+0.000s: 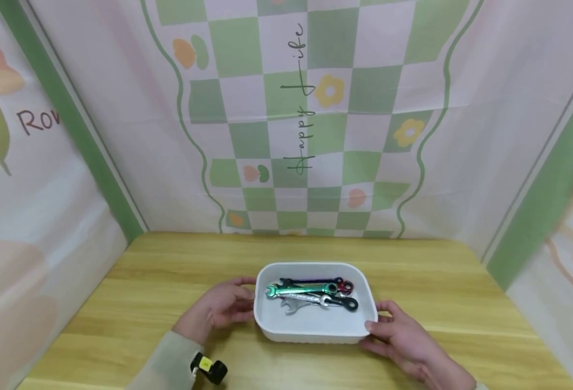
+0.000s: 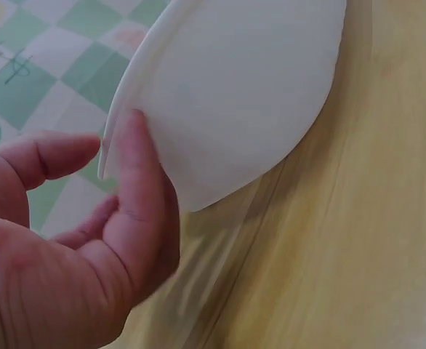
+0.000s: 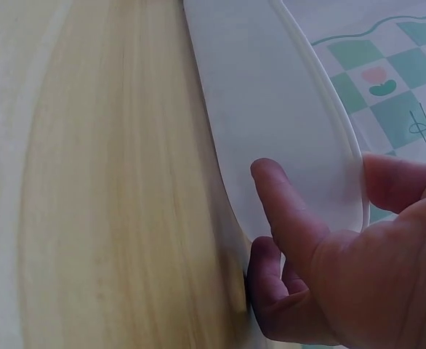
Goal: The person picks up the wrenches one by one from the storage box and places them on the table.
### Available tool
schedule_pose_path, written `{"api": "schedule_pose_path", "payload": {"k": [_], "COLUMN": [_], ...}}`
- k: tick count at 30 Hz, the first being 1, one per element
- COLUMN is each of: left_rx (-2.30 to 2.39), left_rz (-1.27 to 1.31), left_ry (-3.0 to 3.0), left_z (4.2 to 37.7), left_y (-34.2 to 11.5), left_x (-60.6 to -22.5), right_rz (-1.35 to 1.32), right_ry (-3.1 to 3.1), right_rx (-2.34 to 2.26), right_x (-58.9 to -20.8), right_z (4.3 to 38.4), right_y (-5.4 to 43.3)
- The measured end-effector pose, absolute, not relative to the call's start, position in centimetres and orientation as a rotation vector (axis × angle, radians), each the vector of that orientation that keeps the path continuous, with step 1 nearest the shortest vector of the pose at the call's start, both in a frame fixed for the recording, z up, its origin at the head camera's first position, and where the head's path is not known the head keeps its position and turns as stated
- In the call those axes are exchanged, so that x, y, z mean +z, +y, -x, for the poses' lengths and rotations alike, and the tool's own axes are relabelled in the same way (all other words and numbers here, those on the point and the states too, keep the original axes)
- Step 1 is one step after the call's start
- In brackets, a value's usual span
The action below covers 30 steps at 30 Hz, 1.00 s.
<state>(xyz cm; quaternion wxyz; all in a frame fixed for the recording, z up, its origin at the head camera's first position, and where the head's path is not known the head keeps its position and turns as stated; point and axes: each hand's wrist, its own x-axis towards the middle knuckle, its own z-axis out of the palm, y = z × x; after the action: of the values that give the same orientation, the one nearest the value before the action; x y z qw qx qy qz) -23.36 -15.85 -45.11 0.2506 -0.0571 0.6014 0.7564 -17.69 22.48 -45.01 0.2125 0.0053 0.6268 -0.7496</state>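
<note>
A white rectangular plastic bin (image 1: 310, 326) with rounded corners sits low over the wooden table between both hands. Several wrenches lie piled inside, among them a green combination wrench (image 1: 302, 290), a silver open-ended one (image 1: 293, 306) and a black ring end (image 1: 349, 304). My left hand (image 1: 227, 304) grips the bin's left end; in the left wrist view the thumb is at the rim and the index finger lies along the outer wall (image 2: 235, 94). At the right front corner my right hand (image 1: 403, 338) pinches the rim, index finger against the outside wall (image 3: 271, 87).
The wooden table (image 1: 193, 254) runs back to a hanging cloth (image 1: 286, 135) with green checks and lettering. Printed cloth walls stand on the left (image 1: 32, 216) and right (image 1: 535, 162). A black strap device with a yellow label (image 1: 208, 365) is on the left sleeve.
</note>
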Motion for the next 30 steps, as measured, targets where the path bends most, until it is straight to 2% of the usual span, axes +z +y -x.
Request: {"api": "schedule_pose_path", "payload": {"k": [20,30], "left_rx": [2.082,2.091], "left_rz": [0.143,0.112], "left_ry": [1.630,1.621], "left_z": [24.0,23.9], "left_y": [-15.4,-15.4], "left_x": [-45.5,-45.5], "right_rz": [-0.059,-0.009], "right_ry": [1.756,1.559], "right_rx": [-2.090,-2.099], "right_x": [-45.2,-44.7], "right_z": [17.7,19.2], "right_y": [22.4,25.0]}}
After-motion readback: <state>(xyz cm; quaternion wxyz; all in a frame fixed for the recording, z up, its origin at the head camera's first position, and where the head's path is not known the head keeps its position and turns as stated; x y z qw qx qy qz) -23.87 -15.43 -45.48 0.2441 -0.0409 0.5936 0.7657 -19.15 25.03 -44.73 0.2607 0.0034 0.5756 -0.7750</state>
